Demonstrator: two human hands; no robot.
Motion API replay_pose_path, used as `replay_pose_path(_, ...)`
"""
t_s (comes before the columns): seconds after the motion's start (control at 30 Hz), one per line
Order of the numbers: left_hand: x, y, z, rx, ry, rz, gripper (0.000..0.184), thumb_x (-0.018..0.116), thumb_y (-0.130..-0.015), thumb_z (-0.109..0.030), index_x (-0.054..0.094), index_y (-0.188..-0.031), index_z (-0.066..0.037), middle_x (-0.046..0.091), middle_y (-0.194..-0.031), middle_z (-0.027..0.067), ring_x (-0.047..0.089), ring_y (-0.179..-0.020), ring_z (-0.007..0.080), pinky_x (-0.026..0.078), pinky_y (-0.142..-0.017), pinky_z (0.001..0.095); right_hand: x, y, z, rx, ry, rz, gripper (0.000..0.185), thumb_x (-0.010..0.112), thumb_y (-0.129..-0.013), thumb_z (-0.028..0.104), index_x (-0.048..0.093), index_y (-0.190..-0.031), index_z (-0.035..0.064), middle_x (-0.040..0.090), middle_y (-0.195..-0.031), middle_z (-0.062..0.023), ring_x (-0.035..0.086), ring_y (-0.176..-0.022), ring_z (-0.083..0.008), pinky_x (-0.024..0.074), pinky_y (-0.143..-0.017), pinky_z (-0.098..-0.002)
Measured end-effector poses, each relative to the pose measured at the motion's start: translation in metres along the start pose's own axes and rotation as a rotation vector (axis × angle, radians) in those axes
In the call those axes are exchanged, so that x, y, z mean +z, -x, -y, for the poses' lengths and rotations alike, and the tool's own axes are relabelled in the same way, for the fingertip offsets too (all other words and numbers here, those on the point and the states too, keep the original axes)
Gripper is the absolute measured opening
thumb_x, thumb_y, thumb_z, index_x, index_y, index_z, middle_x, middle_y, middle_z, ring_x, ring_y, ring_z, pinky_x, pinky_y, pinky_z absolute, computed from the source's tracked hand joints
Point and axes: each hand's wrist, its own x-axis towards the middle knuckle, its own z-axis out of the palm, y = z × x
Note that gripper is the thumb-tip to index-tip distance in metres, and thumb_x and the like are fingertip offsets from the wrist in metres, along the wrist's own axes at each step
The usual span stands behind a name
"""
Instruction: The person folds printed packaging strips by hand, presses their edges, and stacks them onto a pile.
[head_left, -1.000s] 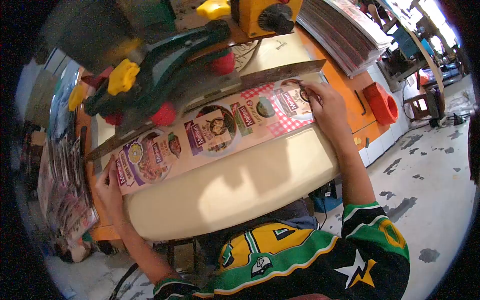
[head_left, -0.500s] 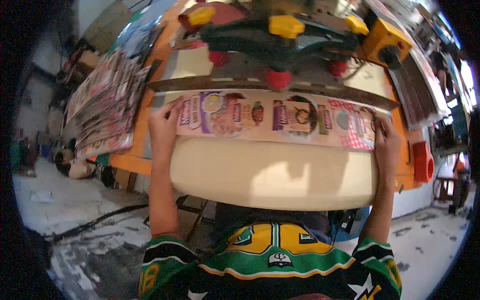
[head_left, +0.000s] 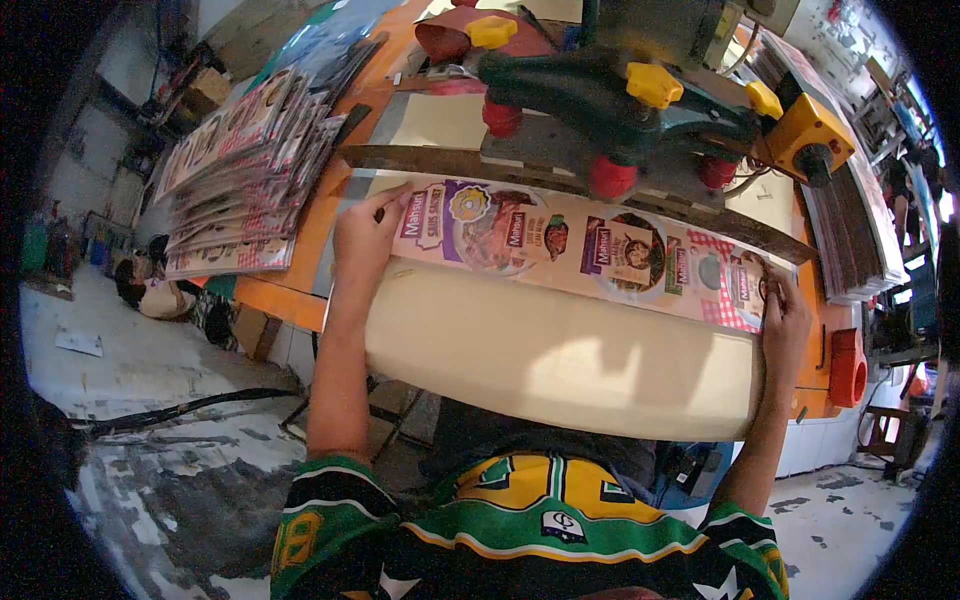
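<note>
A long printed strip (head_left: pixel 575 240) with food pictures and "Mahsuri" labels lies along a metal guide bar (head_left: pixel 440 160), on a pale cream board (head_left: pixel 530 320). My left hand (head_left: pixel 368 235) pinches the strip's left end between thumb and fingers. At the opposite end, my right hand (head_left: pixel 785 310) has its fingers closed on the strip's right edge. Both forearms reach past the sides of the board. Behind the bar stands a dark green machine arm (head_left: pixel 590 90) with yellow knobs and red feet (head_left: pixel 612 175).
Stacked printed sheets (head_left: pixel 235 190) lie at the left on the orange table (head_left: pixel 280 300). Another stack (head_left: pixel 850 230) is at the right. A yellow box with a black knob (head_left: pixel 812 140) hangs by the machine. A red-orange cup-like part (head_left: pixel 848 368) sits at the right edge.
The view has tilted, so the bar and strip now slope down to the right and look sharper. Both hands keep hold of the strip's ends.
</note>
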Motion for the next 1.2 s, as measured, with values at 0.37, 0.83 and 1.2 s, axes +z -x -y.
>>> replay_pose_path(0.37,-0.005,-0.001,-0.009,-0.059,-0.075,0.108,0.026,0.061,-0.097,-0.019,0.075,-0.117,-0.011,0.074,-0.106,0.0165,0.073,-0.091,0.0233,0.053,-0.083,0.0345,0.001,0.002,-0.001,0.0,0.05,-0.016,0.025,0.056,-0.098,0.012,0.068,-0.116,0.0007,0.071,-0.105,-0.0206,0.07,-0.096,-0.0304,0.0519,-0.085,-0.0382)
replay_pose_path(0.83,0.017,-0.006,0.027,0.051,-0.017,0.095,0.036,0.063,-0.096,-0.033,0.072,-0.117,-0.005,0.073,-0.097,0.0212,0.07,-0.086,0.0262,0.051,-0.078,0.0379,-0.007,0.006,0.018,0.124,-0.058,-0.014,0.025,0.058,-0.096,0.012,0.07,-0.118,0.0052,0.072,-0.104,-0.0175,0.07,-0.097,-0.0286,0.052,-0.088,-0.0366)
replay_pose_path(1.2,0.006,-0.002,-0.014,-0.027,0.102,0.201,0.04,0.061,-0.1,-0.029,0.067,-0.125,0.001,0.074,-0.104,0.015,0.065,-0.091,0.017,0.049,-0.083,0.0306,-0.005,0.003,-0.013,0.038,0.057,-0.066,0.024,0.063,-0.091,0.02,0.074,-0.112,0.0156,0.071,-0.102,-0.0172,0.068,-0.095,-0.0356,0.0521,-0.085,-0.0445)
